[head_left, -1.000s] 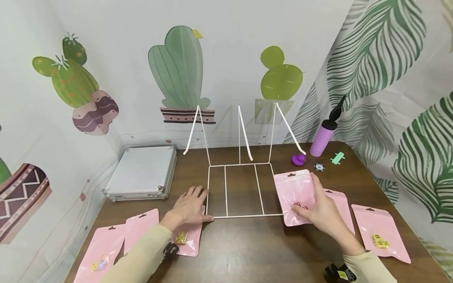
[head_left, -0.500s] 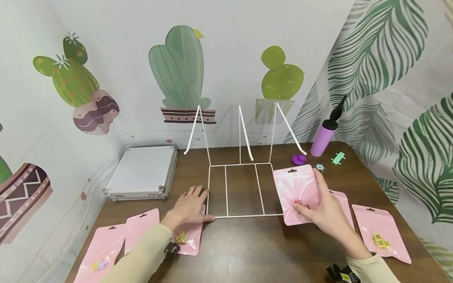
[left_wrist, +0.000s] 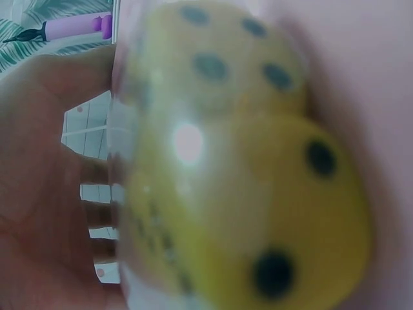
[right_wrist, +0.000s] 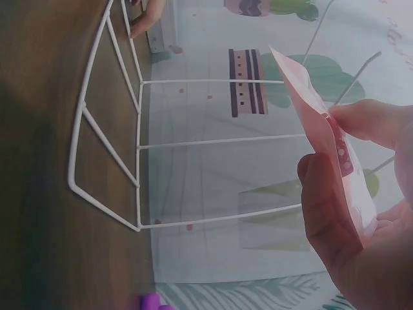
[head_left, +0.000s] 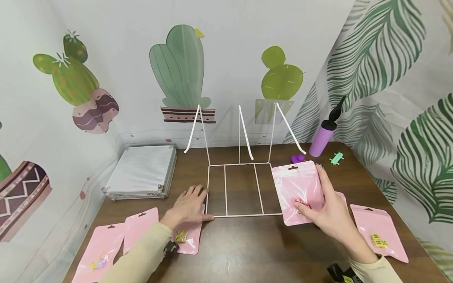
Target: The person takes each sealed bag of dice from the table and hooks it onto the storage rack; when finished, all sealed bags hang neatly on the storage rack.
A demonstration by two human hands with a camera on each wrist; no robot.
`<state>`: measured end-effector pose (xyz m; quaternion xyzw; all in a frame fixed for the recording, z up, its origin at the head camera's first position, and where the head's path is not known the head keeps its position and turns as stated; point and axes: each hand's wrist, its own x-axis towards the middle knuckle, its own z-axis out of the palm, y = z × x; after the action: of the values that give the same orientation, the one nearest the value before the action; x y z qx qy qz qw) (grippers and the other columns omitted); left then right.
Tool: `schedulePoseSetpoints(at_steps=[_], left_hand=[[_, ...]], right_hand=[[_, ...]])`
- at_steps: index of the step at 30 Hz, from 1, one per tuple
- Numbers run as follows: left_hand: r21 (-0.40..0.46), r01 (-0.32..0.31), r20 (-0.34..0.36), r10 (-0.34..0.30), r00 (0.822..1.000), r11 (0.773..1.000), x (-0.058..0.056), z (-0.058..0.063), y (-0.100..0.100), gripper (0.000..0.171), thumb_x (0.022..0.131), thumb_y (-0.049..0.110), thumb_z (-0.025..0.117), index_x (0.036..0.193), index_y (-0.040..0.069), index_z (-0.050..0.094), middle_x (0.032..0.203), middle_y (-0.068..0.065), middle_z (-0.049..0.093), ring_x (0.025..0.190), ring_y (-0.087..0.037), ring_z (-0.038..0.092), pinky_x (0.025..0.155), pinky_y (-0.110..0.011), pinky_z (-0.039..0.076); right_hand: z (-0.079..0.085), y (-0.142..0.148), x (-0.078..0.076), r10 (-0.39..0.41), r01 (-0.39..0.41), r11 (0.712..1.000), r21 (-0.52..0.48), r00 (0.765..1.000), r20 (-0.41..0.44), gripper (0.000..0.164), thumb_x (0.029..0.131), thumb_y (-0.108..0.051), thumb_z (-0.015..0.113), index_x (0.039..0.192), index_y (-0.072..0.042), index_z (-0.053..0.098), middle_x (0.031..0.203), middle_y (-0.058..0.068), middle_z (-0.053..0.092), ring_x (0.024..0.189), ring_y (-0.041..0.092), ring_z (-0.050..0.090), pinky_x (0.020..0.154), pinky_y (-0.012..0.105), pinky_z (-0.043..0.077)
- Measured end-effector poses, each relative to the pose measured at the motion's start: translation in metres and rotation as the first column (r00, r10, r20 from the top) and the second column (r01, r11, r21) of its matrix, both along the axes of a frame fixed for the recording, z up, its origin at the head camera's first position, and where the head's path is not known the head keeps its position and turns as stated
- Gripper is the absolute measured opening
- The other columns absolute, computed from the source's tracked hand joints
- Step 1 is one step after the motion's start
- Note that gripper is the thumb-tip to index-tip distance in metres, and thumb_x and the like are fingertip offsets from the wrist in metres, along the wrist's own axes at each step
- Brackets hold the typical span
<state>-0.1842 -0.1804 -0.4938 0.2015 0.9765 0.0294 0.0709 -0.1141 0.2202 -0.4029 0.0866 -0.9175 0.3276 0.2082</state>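
Observation:
My right hand [head_left: 332,218] grips a pink zip pouch [head_left: 293,182] with red dice [head_left: 303,204] inside, thumb in front and fingers behind. In the right wrist view the pouch [right_wrist: 316,110] is raised above the table, edge-on. A white wire rack [head_left: 244,215] with three prongs stands just left of it. My left hand [head_left: 185,210] rests over another pink pouch [head_left: 191,241], fingers spread, thumb at the rack's front left corner. Yellow dice [left_wrist: 258,161] in that pouch fill the left wrist view.
Pink pouches lie at left [head_left: 97,251] and right [head_left: 380,232]. A silver case [head_left: 139,169] stands back left. Back right are a purple pump [head_left: 321,139], a purple duck [head_left: 298,158] and a green figure [head_left: 336,158]. A patterned wall backs the table.
My right hand has lifted the pouch with the red dice a little higher and nearer; it now largely covers the poker chip behind. My left hand has stayed in place.

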Motion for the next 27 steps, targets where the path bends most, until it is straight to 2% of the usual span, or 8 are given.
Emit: schedulePoseSetpoints(at_steps=[3, 8, 11, 13, 16, 18, 21, 27], left_hand=[[0.002, -0.001, 0.002, 0.001, 1.000, 1.000, -0.001, 0.000, 0.000, 0.101, 0.069, 0.075, 0.067, 0.146, 0.013, 0.042, 0.149, -0.015, 0.039, 0.137, -0.037, 0.036, 0.104, -0.061, 0.039], [-0.001, -0.007, 0.001, 0.007, 1.000, 1.000, -0.001, 0.000, -0.001, 0.102, 0.069, 0.076, 0.066, 0.147, 0.014, 0.041, 0.150, -0.015, 0.038, 0.138, -0.037, 0.036, 0.105, -0.060, 0.038], [0.006, -0.007, 0.005, 0.007, 1.000, 1.000, -0.001, 0.000, -0.001, 0.102, 0.069, 0.076, 0.067, 0.147, 0.013, 0.041, 0.150, -0.015, 0.038, 0.138, -0.038, 0.035, 0.105, -0.061, 0.038], [0.008, -0.010, 0.013, 0.010, 1.000, 1.000, 0.000, 0.000, -0.001, 0.103, 0.069, 0.075, 0.067, 0.147, 0.013, 0.041, 0.151, -0.016, 0.037, 0.138, -0.038, 0.035, 0.106, -0.061, 0.037], [0.011, -0.016, 0.018, 0.016, 1.000, 1.000, 0.000, 0.000, 0.000, 0.103, 0.069, 0.075, 0.067, 0.147, 0.014, 0.040, 0.151, -0.016, 0.037, 0.139, -0.038, 0.034, 0.106, -0.061, 0.037], [0.008, -0.017, 0.018, 0.016, 1.000, 1.000, 0.000, 0.000, 0.000, 0.103, 0.070, 0.075, 0.067, 0.148, 0.014, 0.040, 0.152, -0.016, 0.037, 0.139, -0.038, 0.034, 0.106, -0.061, 0.036], [0.008, -0.015, 0.017, 0.014, 1.000, 1.000, -0.001, -0.001, 0.000, 0.102, 0.070, 0.075, 0.067, 0.148, 0.014, 0.040, 0.152, -0.016, 0.037, 0.139, -0.038, 0.034, 0.106, -0.061, 0.036], [0.005, -0.021, 0.020, 0.021, 1.000, 1.000, -0.001, -0.001, 0.001, 0.103, 0.069, 0.075, 0.066, 0.148, 0.014, 0.040, 0.152, -0.015, 0.037, 0.139, -0.037, 0.033, 0.107, -0.060, 0.036]], right_hand=[[0.005, -0.001, 0.001, 0.015, -0.015, 1.000, -0.019, 1.000, -0.003, 0.114, 0.062, -0.027, 0.093, 0.154, -0.021, 0.027, 0.088, 0.011, 0.066, 0.070, 0.019, 0.056, 0.061, 0.023, 0.043], [0.016, -0.004, 0.008, 0.019, -0.018, 0.998, -0.055, 1.000, 0.019, 0.114, 0.064, -0.023, 0.092, 0.155, -0.027, 0.023, 0.101, 0.010, 0.066, 0.078, 0.016, 0.056, 0.066, 0.025, 0.043], [0.023, -0.006, 0.014, 0.039, -0.034, 0.992, -0.124, 0.998, 0.043, 0.113, 0.067, -0.017, 0.090, 0.155, -0.033, 0.021, 0.100, 0.009, 0.066, 0.073, 0.009, 0.057, 0.059, 0.019, 0.046], [0.027, -0.006, 0.016, 0.059, -0.049, 0.983, -0.174, 0.997, 0.050, 0.113, 0.067, -0.013, 0.089, 0.154, -0.034, 0.021, 0.096, 0.010, 0.066, 0.066, 0.005, 0.058, 0.049, 0.018, 0.048], [0.032, -0.007, 0.017, 0.071, -0.066, 0.976, -0.207, 0.997, 0.018, 0.113, 0.066, -0.008, 0.089, 0.154, -0.032, 0.023, 0.094, 0.011, 0.066, 0.064, 0.002, 0.059, 0.044, 0.020, 0.049], [0.034, -0.006, 0.015, 0.066, -0.069, 0.977, -0.200, 0.998, -0.025, 0.114, 0.064, -0.006, 0.090, 0.154, -0.029, 0.025, 0.095, 0.008, 0.066, 0.069, 0.000, 0.059, 0.049, 0.017, 0.049], [0.037, -0.005, 0.014, 0.061, -0.076, 0.979, -0.187, 0.995, -0.085, 0.116, 0.060, -0.002, 0.091, 0.154, -0.024, 0.027, 0.095, 0.001, 0.065, 0.073, -0.003, 0.058, 0.057, 0.012, 0.048], [0.041, -0.003, 0.010, 0.065, -0.089, 0.980, -0.180, 0.989, -0.134, 0.117, 0.059, 0.000, 0.090, 0.154, -0.023, 0.027, 0.096, -0.018, 0.059, 0.073, -0.005, 0.058, 0.059, 0.010, 0.048]])
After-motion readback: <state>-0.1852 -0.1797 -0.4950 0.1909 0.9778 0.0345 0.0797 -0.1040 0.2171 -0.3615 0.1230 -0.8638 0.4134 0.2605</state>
